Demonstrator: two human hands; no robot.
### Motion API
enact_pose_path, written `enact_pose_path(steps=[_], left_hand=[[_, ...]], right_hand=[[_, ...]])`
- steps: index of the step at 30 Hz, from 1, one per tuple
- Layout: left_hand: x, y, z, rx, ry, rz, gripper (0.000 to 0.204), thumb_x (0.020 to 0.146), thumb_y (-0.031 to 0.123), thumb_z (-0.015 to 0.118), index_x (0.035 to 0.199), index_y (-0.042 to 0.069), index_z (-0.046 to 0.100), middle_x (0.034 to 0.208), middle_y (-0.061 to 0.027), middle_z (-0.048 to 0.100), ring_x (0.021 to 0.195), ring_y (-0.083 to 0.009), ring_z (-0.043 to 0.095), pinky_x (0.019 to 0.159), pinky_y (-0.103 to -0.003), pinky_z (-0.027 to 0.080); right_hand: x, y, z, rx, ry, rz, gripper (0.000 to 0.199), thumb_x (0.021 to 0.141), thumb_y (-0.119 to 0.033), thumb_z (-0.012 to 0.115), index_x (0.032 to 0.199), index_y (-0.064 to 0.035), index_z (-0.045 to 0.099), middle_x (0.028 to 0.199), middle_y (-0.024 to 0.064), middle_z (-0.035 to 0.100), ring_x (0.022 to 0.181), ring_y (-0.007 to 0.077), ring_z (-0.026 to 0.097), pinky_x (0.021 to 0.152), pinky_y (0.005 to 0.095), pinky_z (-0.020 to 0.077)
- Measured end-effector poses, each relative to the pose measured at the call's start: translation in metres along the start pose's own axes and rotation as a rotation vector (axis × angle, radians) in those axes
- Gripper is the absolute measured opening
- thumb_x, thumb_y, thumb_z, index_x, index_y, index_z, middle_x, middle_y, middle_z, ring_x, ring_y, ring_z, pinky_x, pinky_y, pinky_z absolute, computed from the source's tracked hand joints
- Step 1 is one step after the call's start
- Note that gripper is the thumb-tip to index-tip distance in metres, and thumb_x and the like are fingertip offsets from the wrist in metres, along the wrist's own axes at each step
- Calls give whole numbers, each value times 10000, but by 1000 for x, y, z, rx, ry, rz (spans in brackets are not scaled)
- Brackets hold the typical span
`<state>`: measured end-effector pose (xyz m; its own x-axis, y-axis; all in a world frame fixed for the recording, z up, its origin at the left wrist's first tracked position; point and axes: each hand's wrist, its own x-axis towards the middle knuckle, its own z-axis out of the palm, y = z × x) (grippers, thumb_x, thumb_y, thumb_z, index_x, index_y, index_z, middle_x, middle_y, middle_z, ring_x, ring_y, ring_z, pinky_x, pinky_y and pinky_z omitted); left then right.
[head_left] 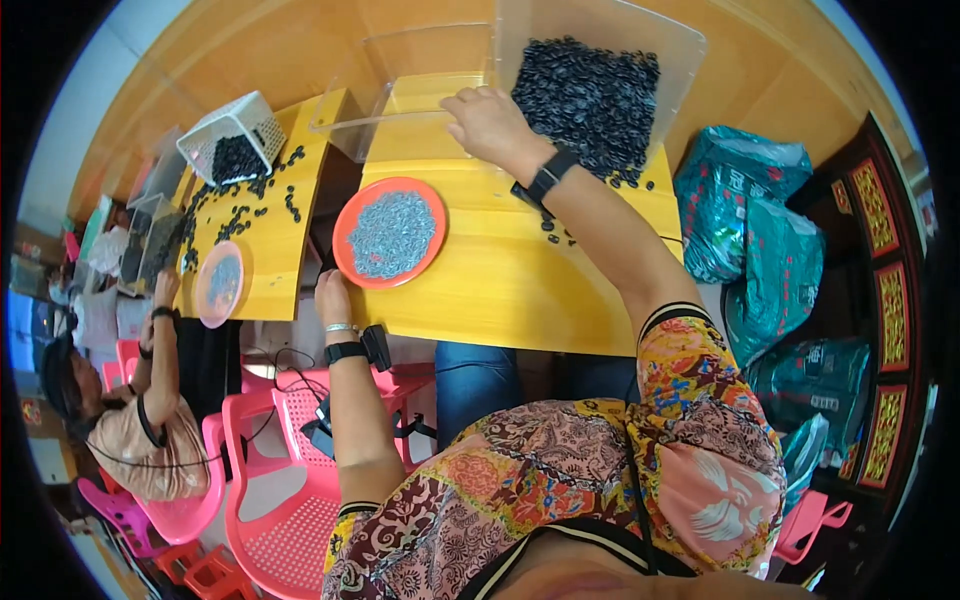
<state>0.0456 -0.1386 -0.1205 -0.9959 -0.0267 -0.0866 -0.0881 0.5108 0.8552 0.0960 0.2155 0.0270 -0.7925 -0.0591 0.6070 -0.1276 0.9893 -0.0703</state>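
My right hand [490,122] reaches over the near rim of a clear plastic bin [440,62] at the back of the yellow table. Its fingers are apart, and I see nothing between them. My left hand [333,298] is by the table's front edge, just below the lower left rim of an orange-red plate [438,243]. Its fingers are curled closed; what they hold, if anything, is hidden. Small silvery metal pieces [390,235] heap on the plate. Right of my right hand, a larger clear bin [680,62] holds many small black oval pieces [585,98].
Loose black pieces [553,232] lie under my right forearm. At left, another person [150,440] works at a second yellow table [270,280] with a white basket [258,112] and a pink plate [232,300]. Green bags [785,262] stand right; a pink chair [290,500] is left.
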Motion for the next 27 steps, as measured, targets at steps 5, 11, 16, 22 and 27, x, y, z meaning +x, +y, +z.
enact_pose_path(steps=[5, 11, 16, 22, 27], left_hand=[[5, -7, 2, 52, -35, 3, 413, 805, 298, 469, 1040, -2, 628, 1017, -181, 643, 967, -289, 583, 843, -347, 418], [22, -15, 2, 163, -55, 118, 402, 833, 292, 455, 1010, -25, 625, 1033, -212, 626, 961, -327, 575, 828, -373, 418], [45, -43, 1, 20, -58, 126, 363, 844, 256, 445, 980, -24, 633, 1011, -219, 625, 963, -351, 569, 826, -383, 420], [57, -70, -10, 424, -52, 377, 334, 866, 228, 416, 944, -10, 637, 995, -213, 622, 946, -344, 572, 813, -398, 436], [71, -75, -13, 468, -106, 363, 302, 850, 205, 439, 937, -1, 643, 971, -201, 628, 900, -319, 586, 792, -377, 450]], right_hand=[[-93, 28, -84, 126, 172, 188, 370, 771, -206, 649, 1098, -45, 590, 1070, 147, 614, 1015, 318, 562, 887, 391, 440], [-246, 121, -139, 21, 17, 755, 456, 841, -260, 611, 1208, -8, 512, 1086, 193, 608, 987, 315, 585, 855, 355, 456], [-316, 152, -92, 467, -258, 936, 534, 841, -249, 611, 1275, 12, 442, 1133, 216, 590, 1023, 313, 586, 849, 362, 453], [-288, 134, -85, 32, -425, 830, 497, 802, -179, 563, 1242, 27, 460, 1172, 244, 546, 1097, 363, 521, 904, 405, 433], [-277, 142, -96, -18, -474, 835, 442, 793, -177, 568, 1196, -7, 506, 1105, 235, 583, 1042, 368, 549, 875, 423, 443]])
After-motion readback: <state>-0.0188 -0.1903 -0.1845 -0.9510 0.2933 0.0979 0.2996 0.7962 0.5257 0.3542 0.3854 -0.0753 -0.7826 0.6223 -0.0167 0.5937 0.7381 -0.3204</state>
